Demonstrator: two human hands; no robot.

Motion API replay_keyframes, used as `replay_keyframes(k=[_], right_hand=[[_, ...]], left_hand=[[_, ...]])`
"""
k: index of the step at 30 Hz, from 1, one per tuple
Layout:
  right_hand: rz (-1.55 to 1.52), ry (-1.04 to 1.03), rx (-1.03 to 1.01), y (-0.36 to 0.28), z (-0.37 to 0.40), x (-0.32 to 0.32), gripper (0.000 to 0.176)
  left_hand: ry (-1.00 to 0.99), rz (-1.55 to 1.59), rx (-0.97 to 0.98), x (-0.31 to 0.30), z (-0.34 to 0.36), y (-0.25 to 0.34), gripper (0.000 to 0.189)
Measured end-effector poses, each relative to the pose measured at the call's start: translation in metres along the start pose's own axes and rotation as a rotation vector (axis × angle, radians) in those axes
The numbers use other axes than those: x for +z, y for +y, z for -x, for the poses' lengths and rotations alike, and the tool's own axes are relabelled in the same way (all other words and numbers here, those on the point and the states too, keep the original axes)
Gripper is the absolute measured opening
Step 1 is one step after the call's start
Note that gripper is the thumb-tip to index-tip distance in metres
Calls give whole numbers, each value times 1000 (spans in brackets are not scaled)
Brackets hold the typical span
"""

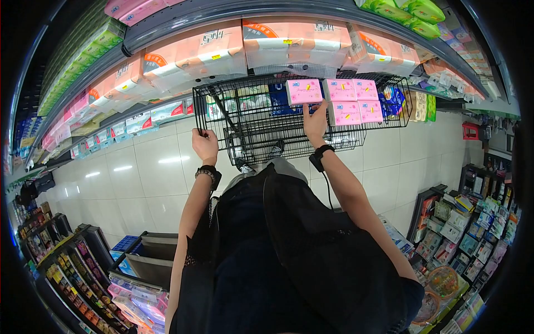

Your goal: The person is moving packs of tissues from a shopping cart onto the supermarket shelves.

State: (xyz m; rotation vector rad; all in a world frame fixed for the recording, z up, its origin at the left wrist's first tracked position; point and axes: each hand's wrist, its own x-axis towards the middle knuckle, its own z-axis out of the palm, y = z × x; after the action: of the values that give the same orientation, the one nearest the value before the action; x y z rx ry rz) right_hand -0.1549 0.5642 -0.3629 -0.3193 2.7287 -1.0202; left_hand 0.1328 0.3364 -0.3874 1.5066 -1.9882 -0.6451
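Observation:
A black wire shopping cart basket stands in front of me, close to the shelf. My left hand is closed around the wire rim at its left front corner. Near the basket's middle, my right hand grips the near edge of a pink tissue pack; part of the fingers is hidden by it. Just right of that pack, several matching pink packs sit in a block of two rows inside the basket. Behind the wires, a dark blue package shows partly.
Large peach-coloured tissue bundles line the shelf beyond the basket, under a grey shelf edge. Green packs lie higher up. Display racks stand behind on the left, and a stocked goods rack on the right. The floor is light tile.

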Motion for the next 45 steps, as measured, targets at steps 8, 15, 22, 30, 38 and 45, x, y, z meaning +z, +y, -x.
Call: replay_keyframes(k=[8,15,22,30,38,45], right_hand=[[0,-5,22,-5,1,-3,69],[8,1,19,-2,0,-1,68],[22,12,4,-4,1,-2,67],[8,6,10,-6,2,-3,66],[4,12,-6,-4,2,-2,64],[15,-8,14,-4,1,-3,66]], left_hand=[[-4,15,-14,-1,0,3,17],[6,6,1,0,-1,1,18],[-1,0,-2,-1,-1,0,17],[1,11,-5,-1,0,2,17],[5,8,2,-2,0,3,17],[-1,10,-10,0,-1,1,17]])
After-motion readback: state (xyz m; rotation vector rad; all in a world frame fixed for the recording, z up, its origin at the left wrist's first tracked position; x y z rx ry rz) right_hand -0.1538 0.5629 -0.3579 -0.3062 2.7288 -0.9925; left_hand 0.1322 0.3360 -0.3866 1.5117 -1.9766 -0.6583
